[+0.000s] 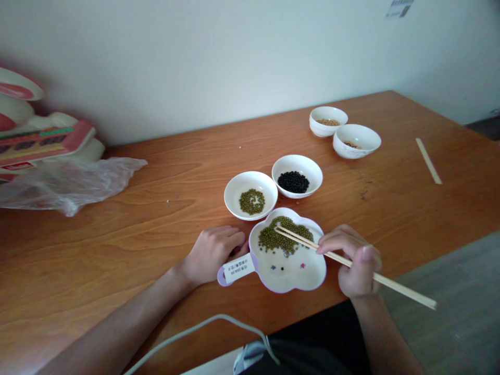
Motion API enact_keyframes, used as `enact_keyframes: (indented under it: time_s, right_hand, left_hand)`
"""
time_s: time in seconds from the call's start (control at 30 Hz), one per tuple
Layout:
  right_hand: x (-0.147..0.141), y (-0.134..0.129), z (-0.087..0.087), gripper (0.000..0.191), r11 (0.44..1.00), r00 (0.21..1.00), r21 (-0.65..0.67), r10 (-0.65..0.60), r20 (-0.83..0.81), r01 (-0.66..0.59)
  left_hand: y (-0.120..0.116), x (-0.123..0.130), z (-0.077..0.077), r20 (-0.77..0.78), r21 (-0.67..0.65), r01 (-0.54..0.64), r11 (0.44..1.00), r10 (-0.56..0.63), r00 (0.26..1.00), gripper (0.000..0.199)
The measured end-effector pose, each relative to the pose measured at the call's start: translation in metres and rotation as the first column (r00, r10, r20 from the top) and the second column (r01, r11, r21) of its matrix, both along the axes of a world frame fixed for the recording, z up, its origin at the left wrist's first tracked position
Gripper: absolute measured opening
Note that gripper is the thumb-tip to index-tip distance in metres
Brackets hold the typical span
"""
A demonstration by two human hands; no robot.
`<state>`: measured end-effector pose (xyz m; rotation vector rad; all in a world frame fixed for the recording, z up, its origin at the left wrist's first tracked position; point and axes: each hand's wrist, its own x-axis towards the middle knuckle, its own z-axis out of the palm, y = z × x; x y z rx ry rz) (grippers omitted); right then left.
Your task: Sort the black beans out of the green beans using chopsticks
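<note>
Right hand (361, 263) holds pale wooden chopsticks (336, 258), I can't tell if left hand (214, 252) grips, and tiny green beans (270, 238), being round, may slip

Bowls (233, 194) in the way beyond dish (291, 277)

My left hand (213, 252) and right hand (361, 263) are bare, as are both forearms (152, 299). I wear black clothing (324, 333), seen at the bottom centre of the frame, a pale cable (221, 316) curving onto it.
</note>
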<state>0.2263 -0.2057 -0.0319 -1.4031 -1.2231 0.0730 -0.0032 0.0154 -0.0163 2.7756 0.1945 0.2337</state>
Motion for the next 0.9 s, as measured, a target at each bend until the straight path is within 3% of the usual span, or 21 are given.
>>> enact_keyframes:
  time_s: [0.27, 0.5, 0.63, 0.73, 0.9]
  right_hand:
    - [-0.001, -0.004, 0.005, 0.072, 0.992, 0.992, 0.072, -0.097, -0.074, 0.103]
    - [-0.009, 0.024, 0.033, 0.071, 0.912, 0.966, 0.334, -0.188, -0.177, 0.239]
    - [-0.019, 0.043, 0.041, 0.070, 0.954, 0.971, 0.214, -0.178, -0.160, 0.210]
    - [-0.020, 0.043, 0.037, 0.069, 0.980, 0.983, 0.126, -0.137, -0.126, 0.153]
    - [-0.013, 0.020, 0.014, 0.067, 0.951, 0.971, 0.227, -0.177, -0.162, 0.211]
  left_hand:
    - [0.000, 0.001, 0.000, 0.020, -0.004, 0.001, 1.000, -0.001, 1.000, 0.030]
    - [-0.001, 0.001, 0.002, 0.001, -0.032, -0.008, 0.999, 0.008, 1.000, 0.032]
    - [-0.001, 0.001, 0.000, -0.010, -0.010, -0.019, 1.000, 0.019, 1.000, 0.035]
    - [-0.001, 0.001, -0.001, -0.009, 0.006, -0.019, 1.000, 0.019, 1.000, 0.035]
    - [-0.001, 0.001, -0.002, -0.009, 0.017, -0.016, 1.000, 0.016, 1.000, 0.035]
